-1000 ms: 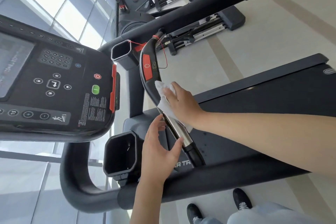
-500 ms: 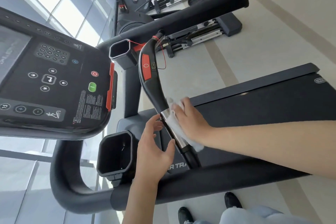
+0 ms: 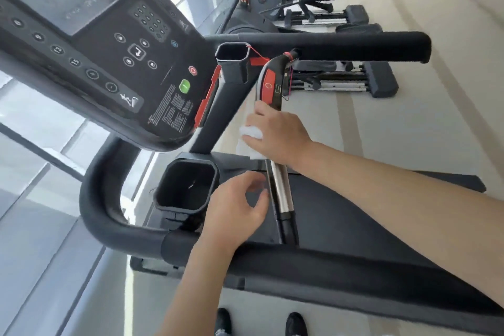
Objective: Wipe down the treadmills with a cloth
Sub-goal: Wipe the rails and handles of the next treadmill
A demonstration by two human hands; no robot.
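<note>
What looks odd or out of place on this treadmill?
Only a thin red cord trailing loose from the upper cup holder toward the centre handlebar. The right hand wipes that bar with a white cloth.

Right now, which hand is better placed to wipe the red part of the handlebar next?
The right hand. It grips the white cloth on the handlebar, just below the red part. The left hand holds nothing and sits lower.
</note>
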